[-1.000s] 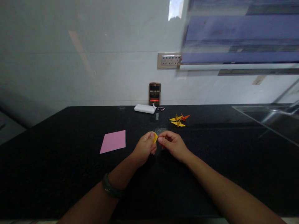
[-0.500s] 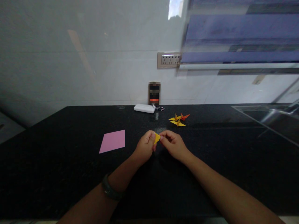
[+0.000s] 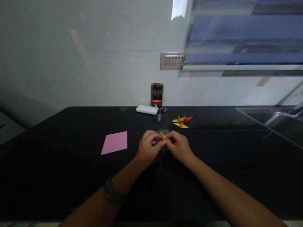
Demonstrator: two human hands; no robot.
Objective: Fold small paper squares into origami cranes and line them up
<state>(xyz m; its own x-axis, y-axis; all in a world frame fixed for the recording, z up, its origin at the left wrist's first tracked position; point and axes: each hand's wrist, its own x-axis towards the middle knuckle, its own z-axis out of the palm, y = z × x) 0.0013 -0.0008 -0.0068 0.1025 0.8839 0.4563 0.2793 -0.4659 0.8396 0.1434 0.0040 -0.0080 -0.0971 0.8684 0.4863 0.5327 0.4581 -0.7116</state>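
Note:
A small piece of folded yellow origami paper (image 3: 162, 135) is held between my two hands over the dark counter. My left hand (image 3: 149, 145) has its fingertips and thumb closed about the near-left side of the paper, with a dark bangle on that wrist. Thumb and forefinger of my right hand (image 3: 178, 145) pinch the paper's right end. The fingertips hide part of its folds. Just beyond the hands, to the right, lie several folded paper cranes: a yellow crane (image 3: 181, 125) in front, another yellow one behind it, and an orange crane (image 3: 188, 119).
A flat pink paper sheet (image 3: 115, 142) lies left of my hands. At the back, a white oblong device (image 3: 147, 109) with a beaded strap lies before a blurred upright phone-like object (image 3: 157, 94) against the wall. A sink edge (image 3: 267, 126) is at right.
The yellow paper has turned from showing a flat triangular face to a narrow edge with parts spread. My left thumb has swung out toward the right hand.

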